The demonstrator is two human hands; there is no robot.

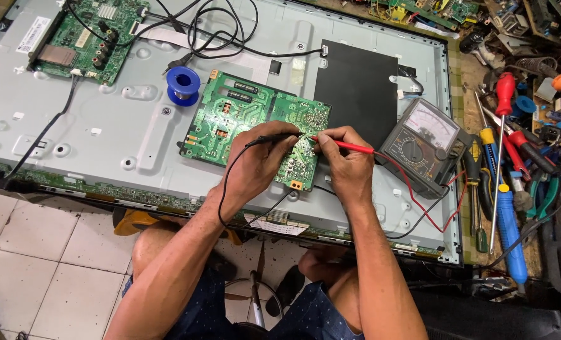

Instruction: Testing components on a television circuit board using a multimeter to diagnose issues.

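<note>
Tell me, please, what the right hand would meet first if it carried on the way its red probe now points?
Probably the green circuit board: the right hand aims the red probe leftward, tip at the board, close by the left hand.

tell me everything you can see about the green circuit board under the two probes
The green circuit board lies flat, solder side up, slightly skewed on the grey metal back panel. Pale traces and shiny solder joints cover it, with orange patches near the middle. The left hand holds a black probe and the right hand a red probe; both tips meet at its right part. A blue spool sits beside its upper left corner.
</note>
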